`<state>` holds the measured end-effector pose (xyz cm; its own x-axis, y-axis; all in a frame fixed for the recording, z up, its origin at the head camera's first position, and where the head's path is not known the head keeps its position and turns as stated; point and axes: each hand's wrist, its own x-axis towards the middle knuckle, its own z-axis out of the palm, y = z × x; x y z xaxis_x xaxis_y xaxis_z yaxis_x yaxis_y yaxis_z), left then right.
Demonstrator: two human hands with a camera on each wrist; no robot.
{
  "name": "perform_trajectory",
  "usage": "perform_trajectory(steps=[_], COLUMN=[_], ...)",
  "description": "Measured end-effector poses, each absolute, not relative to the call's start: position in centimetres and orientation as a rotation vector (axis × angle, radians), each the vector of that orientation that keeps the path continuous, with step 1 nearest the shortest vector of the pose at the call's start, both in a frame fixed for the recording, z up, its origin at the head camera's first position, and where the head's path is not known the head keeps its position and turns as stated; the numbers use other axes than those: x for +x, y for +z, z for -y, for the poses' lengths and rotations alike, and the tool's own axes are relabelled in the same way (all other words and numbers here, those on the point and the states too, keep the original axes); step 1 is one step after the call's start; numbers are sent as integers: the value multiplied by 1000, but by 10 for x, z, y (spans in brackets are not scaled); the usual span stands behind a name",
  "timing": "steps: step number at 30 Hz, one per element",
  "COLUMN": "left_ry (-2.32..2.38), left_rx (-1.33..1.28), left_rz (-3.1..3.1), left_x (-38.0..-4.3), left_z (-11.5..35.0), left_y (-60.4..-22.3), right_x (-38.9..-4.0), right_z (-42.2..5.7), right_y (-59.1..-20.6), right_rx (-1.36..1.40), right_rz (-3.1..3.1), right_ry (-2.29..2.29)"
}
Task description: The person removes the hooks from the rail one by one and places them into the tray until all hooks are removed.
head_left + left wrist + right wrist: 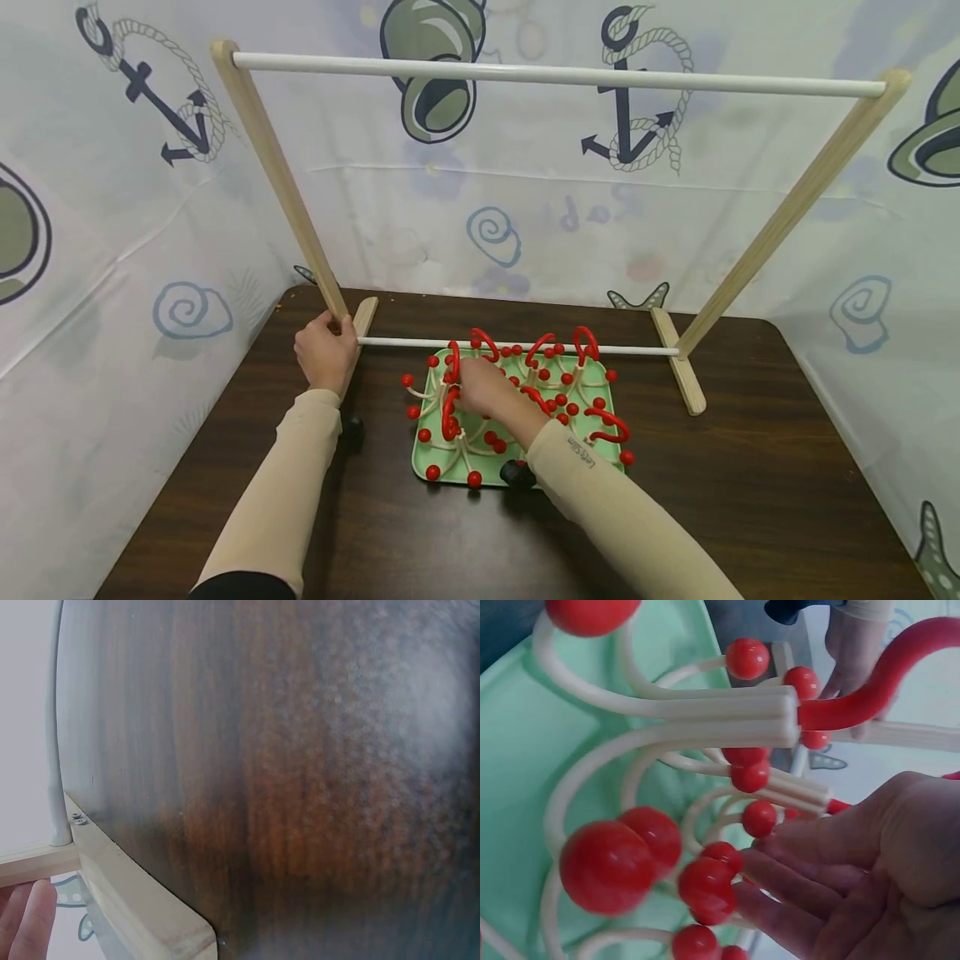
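Note:
My left hand (327, 354) holds the lower part of the left wooden post (288, 196); in the left wrist view its fingers (34, 922) lie against the post. My right hand (483, 387) reaches down over the green tray (480, 479), among several cream hangers with curved arms, red ball tips and red hooks. In the right wrist view its fingers are extended, fingertips right at a cluster of red balls (706, 885). One hanger's stem (802, 787) runs behind that hand, and another red hook (855, 709) stands close in front.
The wooden frame carries a white top rod (555, 75) and a white lower rod (637, 350) behind the tray. Its right post (787, 212) stands on a wooden foot (686, 375). A dark brown table (772, 467) lies underneath, with a printed curtain (420, 200) behind.

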<state>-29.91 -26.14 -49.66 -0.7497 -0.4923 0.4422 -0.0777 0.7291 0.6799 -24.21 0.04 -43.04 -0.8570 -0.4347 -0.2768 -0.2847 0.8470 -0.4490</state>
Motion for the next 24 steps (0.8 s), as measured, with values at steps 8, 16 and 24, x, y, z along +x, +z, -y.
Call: perform_trajectory(steps=[8,16,24], left_ry=[-875,-850,-864], left_rx=[413,398,371], left_rz=[2310,2322,2358], left_x=[-300,-301,-297], left_z=[265,267,278], left_y=[-498,-501,-501], right_x=[-229,-203,-196], right_z=[-9,-33,-93], right_y=[-405,-365,-346], right_rx=[-609,-716,-804], right_rz=[-2737,-2894,-3001], right_ry=[-321,-407,-725])
